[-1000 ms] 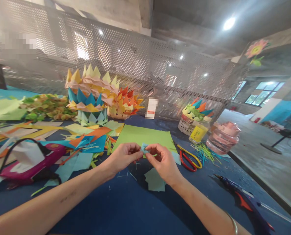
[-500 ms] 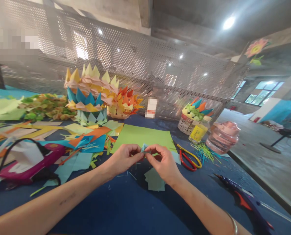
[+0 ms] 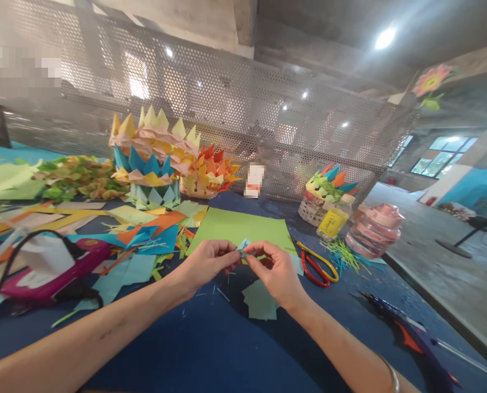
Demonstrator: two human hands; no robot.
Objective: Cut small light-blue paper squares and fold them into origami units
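Observation:
Between my fingertips is a small folded piece of light blue paper [image 3: 244, 245], its pointed top showing. My left hand [image 3: 210, 266] pinches it from the left, and my right hand [image 3: 274, 270] pinches it from the right. Its lower part is hidden by my fingers. Below my right hand, several light blue paper squares [image 3: 262, 305] lie on the dark blue table [image 3: 178, 349]. Behind both hands lies a green paper sheet [image 3: 243, 224]. Scissors with red and yellow handles [image 3: 319, 267] rest to the right of my right hand.
A glue gun [image 3: 410, 333] lies at right, near a pink water bottle [image 3: 374, 232] and a bottle with a yellow label [image 3: 333, 221]. Folded-paper baskets [image 3: 155, 191] stand at the back. At left are paper scraps [image 3: 122, 273] and a magenta device with a cord [image 3: 55, 270].
The folded paper has tilted slightly and shows a little more above my fingertips. My fingers have shifted slightly on it. Everything else stays in place apart from a slight camera shift.

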